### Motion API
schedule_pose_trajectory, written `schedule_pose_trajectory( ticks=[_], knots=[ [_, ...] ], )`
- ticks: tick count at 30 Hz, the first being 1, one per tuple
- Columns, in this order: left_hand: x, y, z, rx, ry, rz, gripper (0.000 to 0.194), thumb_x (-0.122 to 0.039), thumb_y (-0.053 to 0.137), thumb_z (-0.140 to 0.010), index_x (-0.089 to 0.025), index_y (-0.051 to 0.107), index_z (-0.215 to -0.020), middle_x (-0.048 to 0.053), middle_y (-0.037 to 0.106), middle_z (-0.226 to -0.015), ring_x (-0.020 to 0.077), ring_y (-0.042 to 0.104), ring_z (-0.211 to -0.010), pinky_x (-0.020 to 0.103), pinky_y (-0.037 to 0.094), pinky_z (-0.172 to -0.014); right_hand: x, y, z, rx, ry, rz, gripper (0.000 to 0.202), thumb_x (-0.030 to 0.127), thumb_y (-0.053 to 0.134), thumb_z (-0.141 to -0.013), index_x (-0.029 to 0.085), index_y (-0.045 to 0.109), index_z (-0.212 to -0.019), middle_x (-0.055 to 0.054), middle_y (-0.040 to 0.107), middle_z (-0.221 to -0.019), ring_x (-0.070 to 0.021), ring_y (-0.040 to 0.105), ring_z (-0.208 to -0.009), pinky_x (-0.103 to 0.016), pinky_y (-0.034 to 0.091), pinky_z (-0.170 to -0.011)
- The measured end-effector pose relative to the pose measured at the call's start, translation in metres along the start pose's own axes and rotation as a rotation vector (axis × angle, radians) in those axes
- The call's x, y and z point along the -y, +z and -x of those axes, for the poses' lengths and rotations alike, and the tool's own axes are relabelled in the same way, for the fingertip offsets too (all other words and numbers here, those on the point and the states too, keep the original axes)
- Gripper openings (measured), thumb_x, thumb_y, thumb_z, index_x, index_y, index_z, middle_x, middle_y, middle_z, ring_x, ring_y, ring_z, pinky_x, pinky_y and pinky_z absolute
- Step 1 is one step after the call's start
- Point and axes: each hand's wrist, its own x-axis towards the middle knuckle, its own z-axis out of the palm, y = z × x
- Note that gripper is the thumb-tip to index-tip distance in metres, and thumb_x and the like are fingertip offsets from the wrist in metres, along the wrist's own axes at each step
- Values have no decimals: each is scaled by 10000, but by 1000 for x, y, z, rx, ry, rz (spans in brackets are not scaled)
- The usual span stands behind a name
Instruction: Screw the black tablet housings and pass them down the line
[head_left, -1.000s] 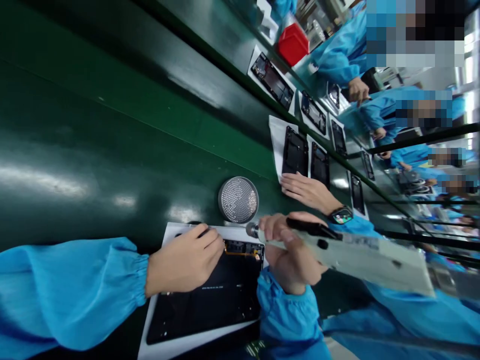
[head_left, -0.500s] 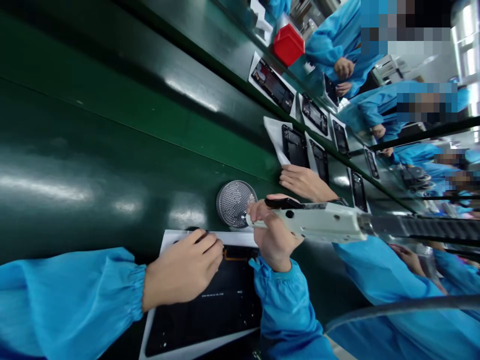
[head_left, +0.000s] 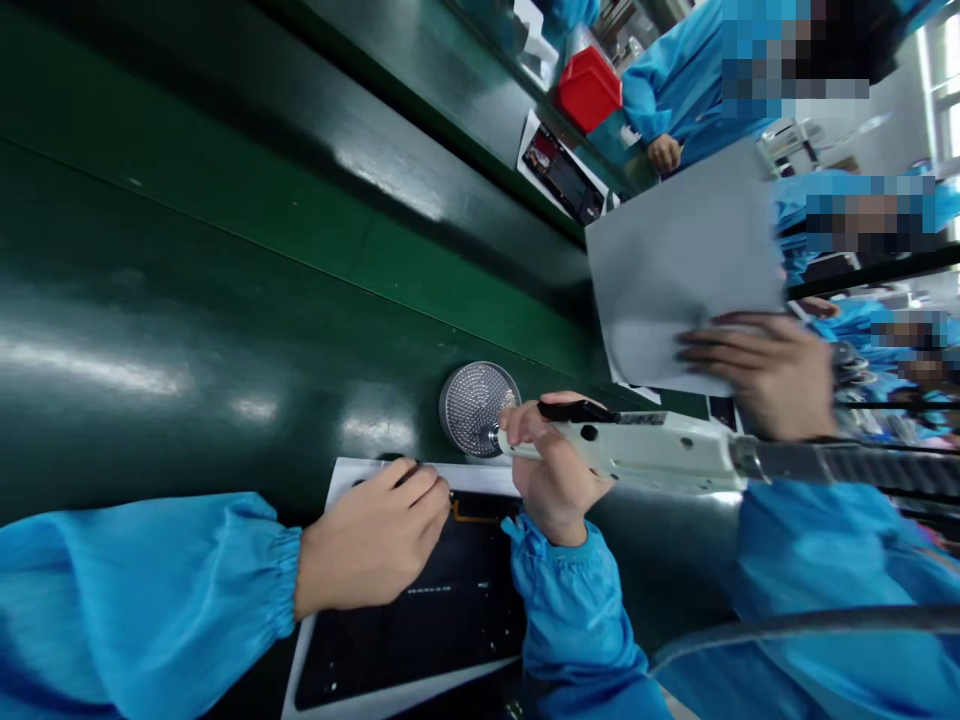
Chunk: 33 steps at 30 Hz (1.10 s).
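Right hand (head_left: 551, 470) is gripping the electric screwdriver (head_left: 637, 455), fingers wrapped round its stiff, weighty body, tip dipping into the screw dish (head_left: 478, 405). Left hand (head_left: 371, 545), fingers pressed together, is pinning the fragile device (head_left: 427, 620) at lower centre.

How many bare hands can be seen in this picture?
4: left hand on the black panel, right hand holding the screwdriver, a neighbour's hand on the grey sheet, one far hand. Others may be hidden.

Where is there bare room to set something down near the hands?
Bare green belt lies left of the round screw dish and above the left hand. It is crowded around the right hand, electric screwdriver and dark panel.
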Motion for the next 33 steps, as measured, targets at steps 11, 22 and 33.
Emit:
schedule_pose_trajectory(
  ticks=[11,22,33],
  knots=[
    [0,-1,0,-65,-33,14,272,-176,541,-912,-12,740,-998,193,681,-985,308,592,-932,418,486,-801,35,1,49,101,45,-45,260,164,630,-847,278,690,-1073,53,540,-591,-139,536,-504,-333,500,-554],
    [0,-1,-3,-69,-32,8,250,-165,516,-915,-53,735,-873,184,682,-929,293,603,-878,412,485,-753,28,8,59,152,100,-65,284,93,621,-849,251,675,-1079,50,581,-626,-137,555,-546,-357,524,-594],
    [-1,-4,-4,-53,-53,44,230,-164,521,-931,-81,713,-834,162,665,-896,274,577,-864,424,472,-778,25,7,62,188,107,-78,256,65,608,-844,236,650,-1029,44,591,-653,-135,565,-575,-352,526,-614]
  ],
)
